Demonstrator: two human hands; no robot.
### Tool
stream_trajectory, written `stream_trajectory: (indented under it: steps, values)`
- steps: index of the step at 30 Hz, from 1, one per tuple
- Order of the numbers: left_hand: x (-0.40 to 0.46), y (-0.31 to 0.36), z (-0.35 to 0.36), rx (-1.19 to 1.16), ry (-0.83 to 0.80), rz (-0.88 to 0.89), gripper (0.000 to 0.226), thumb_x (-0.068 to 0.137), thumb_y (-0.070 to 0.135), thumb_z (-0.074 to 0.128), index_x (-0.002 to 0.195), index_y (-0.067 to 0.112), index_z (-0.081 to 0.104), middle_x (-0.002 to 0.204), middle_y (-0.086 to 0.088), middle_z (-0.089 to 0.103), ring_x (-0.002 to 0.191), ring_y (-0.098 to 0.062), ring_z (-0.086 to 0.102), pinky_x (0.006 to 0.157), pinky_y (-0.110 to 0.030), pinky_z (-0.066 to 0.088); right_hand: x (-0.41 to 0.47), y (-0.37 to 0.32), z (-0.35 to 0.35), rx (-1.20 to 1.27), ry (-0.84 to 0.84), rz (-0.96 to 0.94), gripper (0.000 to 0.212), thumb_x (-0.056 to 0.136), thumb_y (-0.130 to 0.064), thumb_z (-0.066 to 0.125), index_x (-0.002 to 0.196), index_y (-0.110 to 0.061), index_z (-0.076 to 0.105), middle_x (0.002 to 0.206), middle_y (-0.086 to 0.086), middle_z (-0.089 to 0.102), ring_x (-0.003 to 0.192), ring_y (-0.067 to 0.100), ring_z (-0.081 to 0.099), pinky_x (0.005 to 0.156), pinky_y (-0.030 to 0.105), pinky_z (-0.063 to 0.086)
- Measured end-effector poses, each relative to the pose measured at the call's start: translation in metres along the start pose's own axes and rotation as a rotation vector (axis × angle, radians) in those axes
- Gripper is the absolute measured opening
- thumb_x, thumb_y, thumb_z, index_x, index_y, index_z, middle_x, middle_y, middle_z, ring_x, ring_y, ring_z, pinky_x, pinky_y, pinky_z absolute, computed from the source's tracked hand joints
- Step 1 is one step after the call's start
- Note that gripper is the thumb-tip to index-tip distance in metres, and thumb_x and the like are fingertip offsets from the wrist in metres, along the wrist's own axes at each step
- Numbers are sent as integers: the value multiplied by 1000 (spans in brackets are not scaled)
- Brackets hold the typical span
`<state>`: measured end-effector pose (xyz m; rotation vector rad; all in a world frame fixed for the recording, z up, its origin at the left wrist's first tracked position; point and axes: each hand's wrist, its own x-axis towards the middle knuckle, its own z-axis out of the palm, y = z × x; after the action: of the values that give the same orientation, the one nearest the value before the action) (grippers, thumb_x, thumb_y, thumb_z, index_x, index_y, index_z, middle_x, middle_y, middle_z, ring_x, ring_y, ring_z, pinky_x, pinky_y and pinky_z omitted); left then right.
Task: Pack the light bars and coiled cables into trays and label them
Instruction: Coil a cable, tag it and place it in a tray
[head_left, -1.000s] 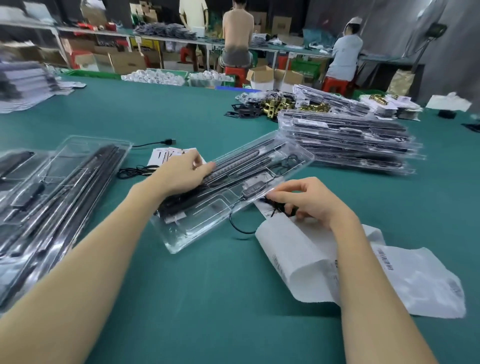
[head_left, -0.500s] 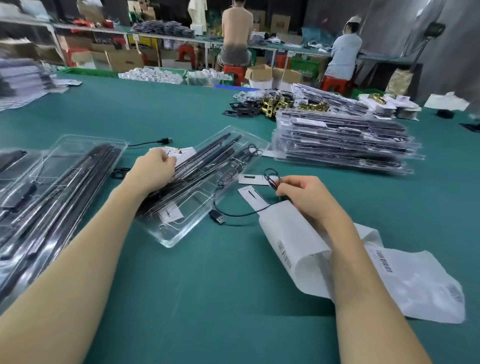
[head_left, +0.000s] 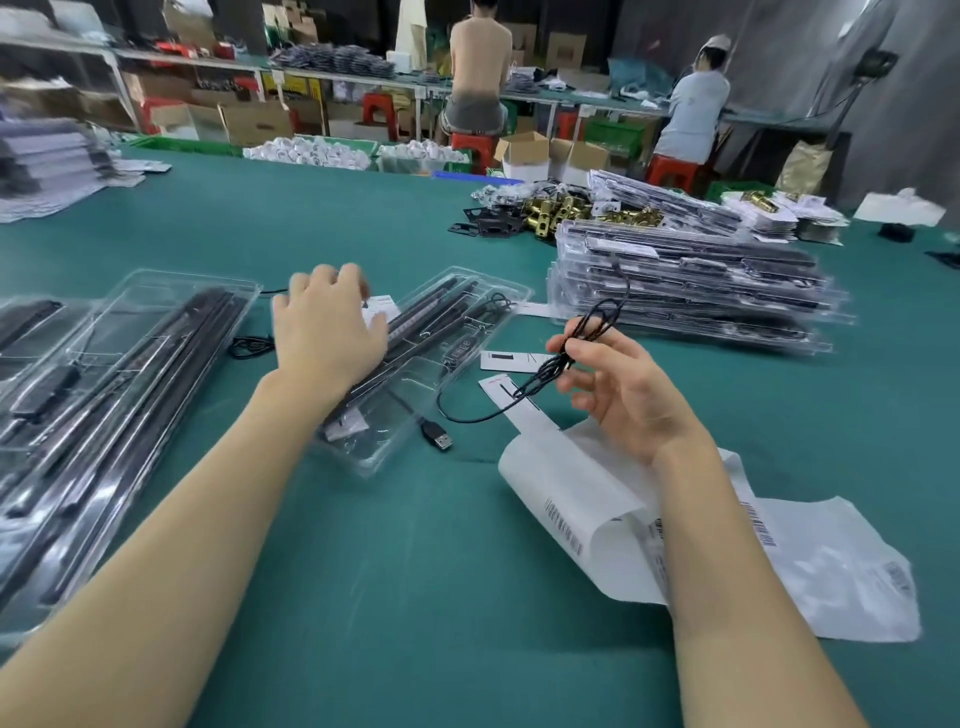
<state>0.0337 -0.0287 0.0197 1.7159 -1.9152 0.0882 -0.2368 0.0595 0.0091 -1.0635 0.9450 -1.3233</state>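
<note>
The tray (head_left: 415, 364), a clear plastic one, lies slanted on the green table (head_left: 415, 597) in front of the person and already holds the light bars (head_left: 421, 322) in its long channels, so I judge that only the cable remains to be packed here; on the left a bigger group of filled trays (head_left: 104, 389) waits, and at the far right a stack of finished trays (head_left: 691, 291) is piled, probably to keep done work away from open work; under the right forearm lies a white label sheet (head_left: 597, 509) with barcodes, near enough for the labelling step; the left hand (head_left: 332, 332) rests over the near end of the bars with the fingers loosely bent, it seems to press and steady the tray so it does not slide, though motion blur hides whether it grasps anything; the right hand (head_left: 618, 384) is raised just beside the tray and pinches the black cable (head_left: 550, 369) between thumb and fingers, with loops standing above the fingers, apparently to gather it into a coil; the rest of the cable hangs down to the table and ends in a USB plug (head_left: 439, 436), which lies just beside the tray edge
</note>
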Motion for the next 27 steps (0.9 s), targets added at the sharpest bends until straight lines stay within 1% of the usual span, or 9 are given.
stream_trajectory:
  steps: [3, 5, 9, 12, 15, 18, 21, 23, 27]
  values:
    - [-22, 40, -14, -649, -251, 167, 15, 94, 35, 64, 99, 21, 66, 97, 6, 73, 90, -10, 68, 86, -31, 52, 4, 4, 8, 46, 75, 22, 26, 81, -20, 79, 103, -17, 64, 93, -1, 71, 61, 13, 68, 51, 17, 53]
    - [-38, 64, -10, -880, -453, 173, 15, 92, 35, 69, 99, 23, 66, 94, 6, 75, 89, -12, 71, 84, -30, 55, 5, 6, 11, 94, 123, 21, 29, 78, -22, 78, 102, -18, 63, 88, -3, 70, 60, 14, 68, 50, 17, 52]
    - [-53, 84, 6, -1068, -543, 72, 17, 92, 23, 71, 107, 18, 64, 93, -3, 77, 78, -16, 74, 76, -28, 59, 8, 14, 15, -26, 94, -21, 13, 79, -22, 79, 87, -21, 69, 78, -6, 68, 59, 8, 60, 48, 15, 44]
    - [-50, 82, 5, -1291, -602, -107, 15, 94, 9, 67, 108, 8, 64, 86, -14, 76, 71, -19, 72, 69, -24, 59, 11, 14, 19, -42, 104, -37, 9, 87, -17, 75, 92, -11, 72, 81, 0, 73, 67, 10, 69, 60, 17, 54]
    - [-41, 73, 4, -1411, -613, -265, 14, 91, 6, 69, 103, 12, 66, 82, -10, 73, 67, -16, 67, 71, -23, 58, 12, 5, 22, -218, 167, -49, 22, 90, -31, 74, 86, -10, 77, 87, 7, 78, 70, 22, 76, 57, 21, 56]
    - [-34, 68, 2, -1535, -567, -412, 15, 89, 0, 68, 101, 10, 65, 82, -8, 70, 66, -17, 69, 70, -24, 60, 12, 4, 23, -525, 371, -182, 45, 90, -45, 71, 57, -14, 71, 62, 5, 71, 42, 18, 62, 43, 19, 43]
    - [-32, 65, 2, -1581, -568, -466, 17, 87, -2, 69, 100, 9, 66, 84, -9, 71, 71, -20, 71, 71, -25, 61, 15, 6, 23, -652, 481, -448, 13, 93, -36, 69, 83, -29, 74, 82, -12, 72, 53, 9, 55, 57, 18, 47]
    - [-31, 64, 1, -1599, -583, -464, 18, 87, -2, 69, 100, 9, 68, 84, -9, 72, 71, -19, 72, 69, -25, 61, 18, 7, 24, -738, 397, -456, 18, 95, -32, 66, 110, -39, 71, 110, -21, 68, 69, 4, 57, 69, 16, 49]
    - [-31, 62, -1, -1742, -585, -524, 17, 89, -3, 66, 103, 7, 67, 88, -13, 75, 76, -19, 74, 72, -26, 61, 19, 11, 26, -620, 238, -354, 14, 98, -22, 64, 101, -25, 77, 82, -7, 76, 76, 2, 64, 70, 16, 44]
